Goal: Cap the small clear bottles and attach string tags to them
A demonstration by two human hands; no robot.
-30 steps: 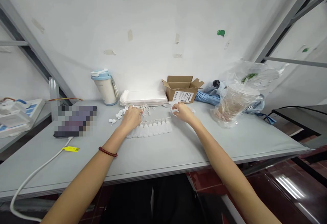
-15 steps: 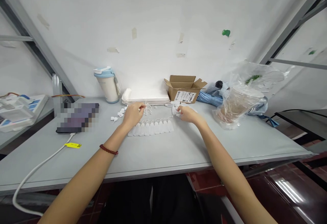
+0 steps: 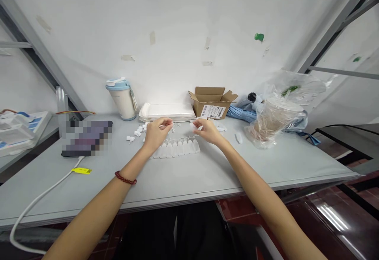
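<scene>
My left hand (image 3: 156, 134) is closed in a pinch above the table; what its fingertips hold, if anything, is too small to make out. Beside it lie small white curled pieces (image 3: 177, 125) and several white plastic bits (image 3: 139, 130). My right hand (image 3: 209, 131) pinches a small whitish translucent piece (image 3: 192, 127), partly covered by its fingers. Below both hands runs a row of flat translucent tabs (image 3: 178, 148) with thin white loops at their tops. More translucent pieces (image 3: 220, 126) lie behind my right hand, and a single one (image 3: 238, 138) rests to its right.
Along the back stand a cream-and-blue tumbler (image 3: 122, 100), a stack of white sheets (image 3: 168, 112) and an open cardboard box (image 3: 211, 104). To the right are blue fabric (image 3: 241, 113) and a plastic-wrapped cup (image 3: 274, 119). A blurred device (image 3: 87, 137) with a white cable (image 3: 44, 196) lies left.
My right hand has moved left toward my left hand, bringing a whitish piece with it. A single translucent piece now shows on the table to its right. The view has shifted slightly.
</scene>
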